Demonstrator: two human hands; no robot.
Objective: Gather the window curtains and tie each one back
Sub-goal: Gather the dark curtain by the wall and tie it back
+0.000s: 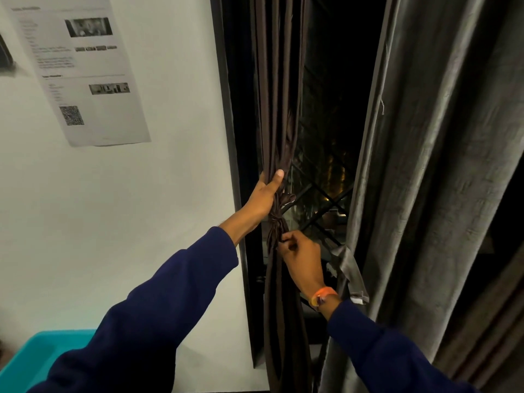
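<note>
A dark brown curtain [279, 109] hangs gathered into a narrow bunch at the left side of the window. A brown tie-back [276, 222] is knotted around it at mid height. My left hand [265, 195] grips the bunched curtain just above the knot, thumb across the front. My right hand [300, 251] pinches the fabric right below the knot. A grey curtain [431, 165] hangs loose on the right, with a grey strap [350, 275] dangling from its inner edge.
The dark window [329, 154] with a diamond metal grille sits between the curtains. A printed sheet [82, 66] is stuck on the white wall at left. A turquoise bin [34, 361] stands at the bottom left.
</note>
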